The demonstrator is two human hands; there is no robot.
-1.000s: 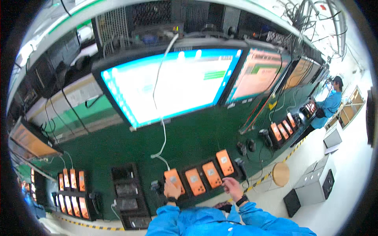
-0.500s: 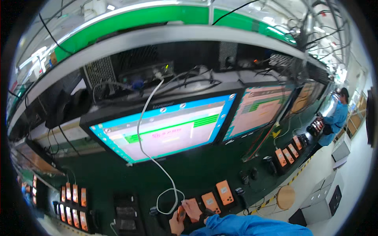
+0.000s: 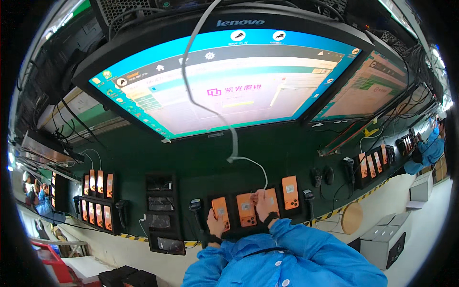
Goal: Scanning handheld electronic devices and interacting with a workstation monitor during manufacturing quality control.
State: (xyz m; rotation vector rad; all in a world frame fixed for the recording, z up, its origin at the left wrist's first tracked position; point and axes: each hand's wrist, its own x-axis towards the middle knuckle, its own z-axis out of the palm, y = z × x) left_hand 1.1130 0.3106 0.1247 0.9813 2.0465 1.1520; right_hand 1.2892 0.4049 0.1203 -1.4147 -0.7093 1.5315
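Note:
Four orange phones lie face down in black cradles on the green bench. My left hand point(image 3: 213, 222) grips the lower edge of the leftmost phone point(image 3: 221, 211). My right hand point(image 3: 264, 204) rests over the third phone point(image 3: 274, 197), its fingertips pinching the end of a white cable point(image 3: 233, 143) that hangs down from above the big monitor point(image 3: 229, 81). The second phone point(image 3: 246, 209) lies between my hands. The fourth phone point(image 3: 290, 192) sits untouched to the right. Blue sleeves cover both my forearms.
A second monitor point(image 3: 370, 88) stands to the right. Barcode scanners point(image 3: 195, 206) point(image 3: 308, 196) flank the cradles. Empty black trays point(image 3: 160, 210) and racks of orange phones point(image 3: 98, 198) are at the left. A round stool point(image 3: 352, 217) and grey boxes point(image 3: 382, 239) are at the right, and a co-worker in blue point(image 3: 430, 148) is further off.
The view has drawn much closer to the bench, so the big monitor now fills the frame. My right hand has shifted from the right-hand phones to the third phone and the cable end.

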